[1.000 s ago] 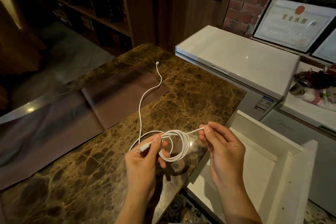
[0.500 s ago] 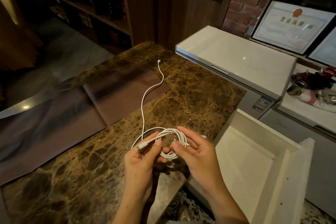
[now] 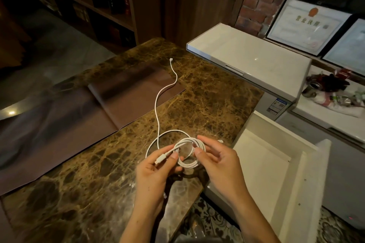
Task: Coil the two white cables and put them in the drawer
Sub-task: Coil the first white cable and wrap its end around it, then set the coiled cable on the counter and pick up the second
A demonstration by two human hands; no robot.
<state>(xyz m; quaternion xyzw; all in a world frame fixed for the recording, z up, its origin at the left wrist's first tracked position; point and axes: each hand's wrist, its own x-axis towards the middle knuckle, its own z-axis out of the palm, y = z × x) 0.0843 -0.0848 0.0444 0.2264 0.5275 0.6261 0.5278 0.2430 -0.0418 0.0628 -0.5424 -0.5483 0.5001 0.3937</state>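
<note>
Dark marble counter [image 3: 207, 94] under me — my left hand [image 3: 154, 171] pinches the plug end of the white cable [image 3: 188, 165], my right hand [image 3: 219, 162] curls round the coiled loops. Loose tail trails away across the counter; open drawer [image 3: 262, 163] sits beside my right hand.

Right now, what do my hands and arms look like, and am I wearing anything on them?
The left hand and right hand are bare, with no gloves or rings showing. The left forearm and right forearm are uncovered down to the picture's lower edge: no sleeve, watch or band in sight.
</note>
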